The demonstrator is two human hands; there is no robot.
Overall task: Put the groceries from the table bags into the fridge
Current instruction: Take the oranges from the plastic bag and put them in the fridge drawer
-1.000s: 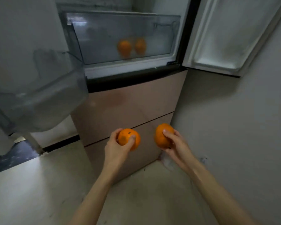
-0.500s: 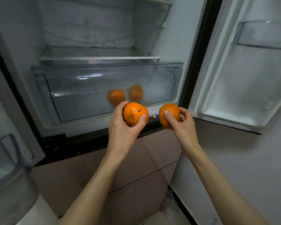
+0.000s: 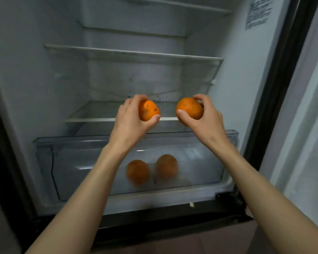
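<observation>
A: Start at the left. What surrounds the hands?

B: The open fridge fills the view, pale walls inside. A glass shelf crosses the upper middle, and a lower glass shelf sits just above the clear crisper drawer at the bottom. A thin dark crack runs down the drawer's left front.

A: Anything in the drawer?

B: Two oranges, seen blurred through its front: one orange in the drawer left of centre, a second drawer orange just beside it on the right. They look to be touching or nearly so; I cannot tell which.

A: And what stands between the hands and the drawer?

B: The drawer's front wall and the lower shelf edge. Both hands are raised level with that shelf edge, above the drawer's rim.

A: The grip on each side?

B: The left hand has its fingers curled over the top and its thumb under a spotted orange. The right hand wraps a plainer orange, thumb across the front, fingers behind. The two fruits are apart, a gap between them. Both forearms reach up from the bottom corners.

A: Far right?

B: A printed label high on the fridge's right wall, then the dark door seal and the open door.
</observation>
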